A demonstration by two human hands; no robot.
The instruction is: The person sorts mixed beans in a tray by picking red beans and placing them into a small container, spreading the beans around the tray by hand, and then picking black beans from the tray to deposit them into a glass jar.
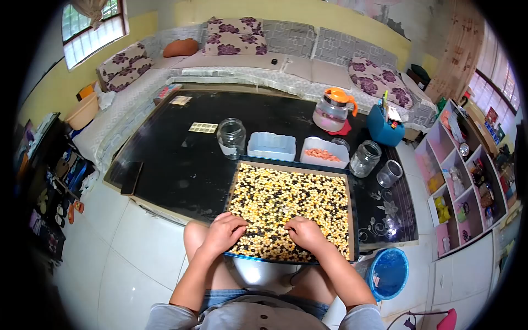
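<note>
From where I stand, a person in a grey top and blue shorts sits at a low black table [165, 159]. In front of them is a shallow tray [351, 231], its far part over the tabletop and its near edge above their lap. A layer of mixed yellow and black kernels [286, 192] covers it.

The left hand [224, 232] lies across the tray's left edge, fingers bent inward onto the kernels. The right hand [306, 233] reaches in nearer the middle, fingers curled down and touching the kernels. I cannot tell whether either hand pinches any.

Just beyond the tray stand two pale plastic tubs; the right tub [333, 164] holds pink-orange pieces, and the left tub [271, 146] is beside it. Left of them stands a clear jar [231, 135] with a pale label [230, 149], its print too small to read. To the right are another jar [365, 159], a drinking glass [389, 174] and, farther back, an orange-lidded pitcher [330, 114]. A dark phone [132, 177] lies at the table's left edge. A pale yellow card [203, 127] carries a grid of small squares, any lettering illegible.
</note>
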